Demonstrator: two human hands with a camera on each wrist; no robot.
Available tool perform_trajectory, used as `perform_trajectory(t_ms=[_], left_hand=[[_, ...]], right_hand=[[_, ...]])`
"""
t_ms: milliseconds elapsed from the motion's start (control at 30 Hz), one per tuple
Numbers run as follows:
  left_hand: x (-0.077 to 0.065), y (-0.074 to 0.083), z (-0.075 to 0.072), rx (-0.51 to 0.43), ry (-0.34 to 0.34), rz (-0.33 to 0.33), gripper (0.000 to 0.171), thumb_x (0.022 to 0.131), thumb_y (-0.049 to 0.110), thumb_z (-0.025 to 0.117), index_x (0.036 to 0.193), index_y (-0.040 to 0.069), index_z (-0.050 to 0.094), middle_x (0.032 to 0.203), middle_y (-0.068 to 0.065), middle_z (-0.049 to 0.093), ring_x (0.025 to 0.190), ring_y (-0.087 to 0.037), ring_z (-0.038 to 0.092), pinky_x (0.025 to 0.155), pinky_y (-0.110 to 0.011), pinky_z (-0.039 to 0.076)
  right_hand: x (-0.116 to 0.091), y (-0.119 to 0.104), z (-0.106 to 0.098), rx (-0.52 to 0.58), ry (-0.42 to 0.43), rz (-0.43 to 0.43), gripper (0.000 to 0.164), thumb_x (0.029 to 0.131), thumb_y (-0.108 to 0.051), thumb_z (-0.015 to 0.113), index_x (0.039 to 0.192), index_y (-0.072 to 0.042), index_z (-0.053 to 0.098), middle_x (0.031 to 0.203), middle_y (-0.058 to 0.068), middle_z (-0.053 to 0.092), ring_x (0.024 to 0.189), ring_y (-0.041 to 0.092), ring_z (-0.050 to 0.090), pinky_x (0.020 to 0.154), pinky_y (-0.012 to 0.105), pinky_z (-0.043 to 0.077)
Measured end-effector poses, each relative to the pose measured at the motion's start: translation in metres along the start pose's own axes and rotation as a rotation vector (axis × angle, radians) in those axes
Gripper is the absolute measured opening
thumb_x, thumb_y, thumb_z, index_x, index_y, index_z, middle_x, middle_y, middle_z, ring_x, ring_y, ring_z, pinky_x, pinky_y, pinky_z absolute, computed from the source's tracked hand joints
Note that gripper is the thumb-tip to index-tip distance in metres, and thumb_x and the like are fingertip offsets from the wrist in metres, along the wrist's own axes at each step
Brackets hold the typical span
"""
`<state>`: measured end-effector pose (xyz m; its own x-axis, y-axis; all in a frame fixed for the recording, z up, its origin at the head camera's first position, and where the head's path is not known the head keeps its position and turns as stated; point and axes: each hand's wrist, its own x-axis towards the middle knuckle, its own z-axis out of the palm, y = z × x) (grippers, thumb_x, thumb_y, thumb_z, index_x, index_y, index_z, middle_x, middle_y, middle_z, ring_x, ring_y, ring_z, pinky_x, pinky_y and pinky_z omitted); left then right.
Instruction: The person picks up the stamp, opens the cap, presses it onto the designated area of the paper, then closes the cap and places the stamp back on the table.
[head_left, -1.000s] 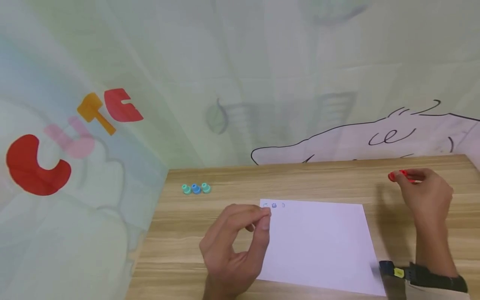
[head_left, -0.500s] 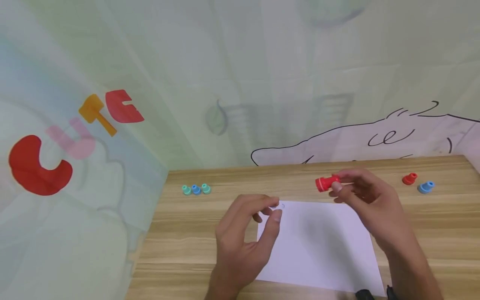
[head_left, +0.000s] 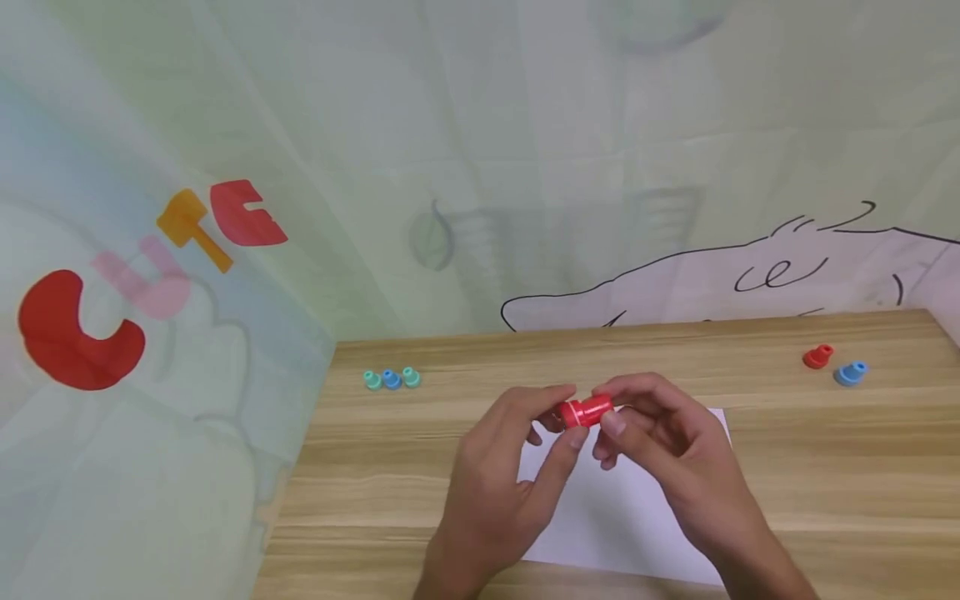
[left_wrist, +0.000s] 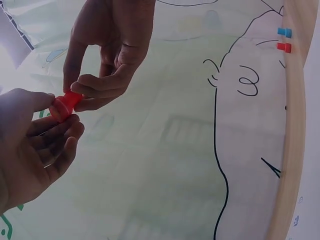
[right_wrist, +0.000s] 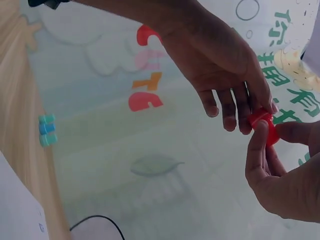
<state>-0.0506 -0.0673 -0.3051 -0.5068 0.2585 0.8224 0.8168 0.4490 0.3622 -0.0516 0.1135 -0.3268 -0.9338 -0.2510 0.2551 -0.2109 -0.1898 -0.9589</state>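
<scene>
Between my two hands, above the white paper [head_left: 615, 525], is a small red stamp [head_left: 588, 412], lying nearly sideways. The thumb and index finger of my left hand [head_left: 498, 479] pinch its wide end, which has a pale line around it. My right hand [head_left: 686, 462] pinches the narrower handle end from the other side. The left wrist view shows the stamp [left_wrist: 65, 106] with its wide end at the left hand [left_wrist: 30, 150] and its handle in the right hand's fingers. Small printed marks [left_wrist: 296, 220] show on the paper there, while the hands cover them in the head view.
Another red stamp [head_left: 818, 357] and a blue stamp [head_left: 851, 373] stand at the back right of the wooden table [head_left: 375, 517]. At the back left sit two green stamps [head_left: 372, 380] with a blue one [head_left: 392, 379] between them. A printed curtain [head_left: 480, 167] hangs behind the table.
My right hand has brought the red stamp from the back right to the middle, over the paper. My left hand has moved slightly right and now pinches the stamp's wide end.
</scene>
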Motion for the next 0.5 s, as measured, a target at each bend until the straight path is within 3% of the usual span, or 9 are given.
perform_trajectory(t_ms=[133,233,367,500], left_hand=[[-0.003,-0.004,0.007,0.072,-0.044,0.054,0.024,0.092,0.011,0.055,0.113,0.0,0.057,0.098,-0.004,0.057,0.088,-0.009,0.056,0.071,-0.017,0.048],[-0.005,-0.007,0.014,0.157,-0.077,0.114,0.022,0.095,0.014,0.051,0.111,0.001,0.057,0.097,-0.004,0.055,0.085,-0.011,0.054,0.07,-0.014,0.047],[-0.009,-0.007,0.022,0.242,-0.096,0.174,0.02,0.097,0.02,0.048,0.101,0.004,0.06,0.083,0.0,0.05,0.07,-0.008,0.046,0.059,-0.008,0.037],[-0.011,-0.008,0.027,0.292,-0.05,0.18,0.022,0.097,0.022,0.046,0.081,0.01,0.056,0.07,0.005,0.04,0.058,-0.006,0.035,0.051,-0.008,0.026]], right_hand=[[0.001,0.004,0.001,-0.085,-0.057,-0.087,0.021,0.096,0.002,0.045,0.112,-0.005,0.055,0.088,0.013,0.061,0.069,0.026,0.057,0.065,0.037,0.053],[0.0,0.008,0.004,-0.232,-0.078,-0.08,0.027,0.101,-0.006,0.034,0.094,-0.012,0.059,0.073,0.003,0.059,0.06,0.019,0.055,0.058,0.033,0.049],[-0.004,0.012,0.009,-0.364,-0.026,0.096,0.054,0.106,-0.026,0.024,0.061,-0.016,0.052,0.05,-0.003,0.049,0.045,0.016,0.048,0.041,0.032,0.04],[-0.007,0.013,0.013,-0.35,0.005,0.218,0.062,0.104,-0.039,0.026,0.05,-0.012,0.043,0.043,0.0,0.043,0.037,0.018,0.041,0.034,0.032,0.034]])
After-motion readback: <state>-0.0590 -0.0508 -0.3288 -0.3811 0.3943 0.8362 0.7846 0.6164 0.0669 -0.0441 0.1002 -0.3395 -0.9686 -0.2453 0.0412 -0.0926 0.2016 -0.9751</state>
